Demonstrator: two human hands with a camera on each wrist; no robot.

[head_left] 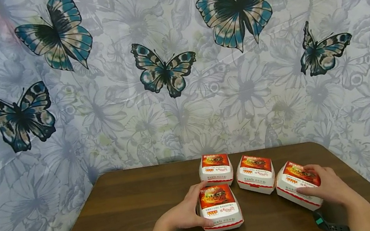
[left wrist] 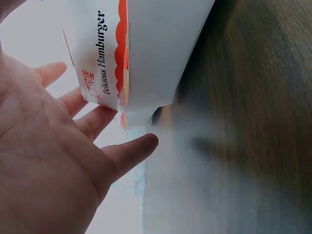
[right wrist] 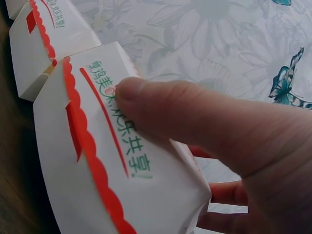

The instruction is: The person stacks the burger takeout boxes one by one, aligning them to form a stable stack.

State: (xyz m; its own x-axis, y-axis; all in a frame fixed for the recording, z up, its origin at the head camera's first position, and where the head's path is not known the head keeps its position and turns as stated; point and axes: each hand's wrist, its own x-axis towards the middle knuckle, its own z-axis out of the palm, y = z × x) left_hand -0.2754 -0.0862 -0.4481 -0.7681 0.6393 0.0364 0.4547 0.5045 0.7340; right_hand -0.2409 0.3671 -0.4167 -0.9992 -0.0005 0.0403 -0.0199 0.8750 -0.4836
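Four boxes sit on the right part of the table [head_left: 141, 205], whose far edge meets the backdrop [head_left: 188, 131]. The front box [head_left: 221, 208] lies leftmost and nearest, with the rear box [head_left: 216, 170] just behind it. The middle box [head_left: 255, 174] stands right of the rear box, slightly nearer. The rightmost box [head_left: 298, 186] sits just beside the middle one, right and nearer again. The left hand [head_left: 187, 212] is at the front box's left side; the right hand [head_left: 325, 185] lies over the rightmost box's right end.

Soft, even light is filling the head view; in the left wrist view, pale glare is hazing the wooden tabletop [left wrist: 219, 195] and whitening the floral backdrop [left wrist: 124, 207].
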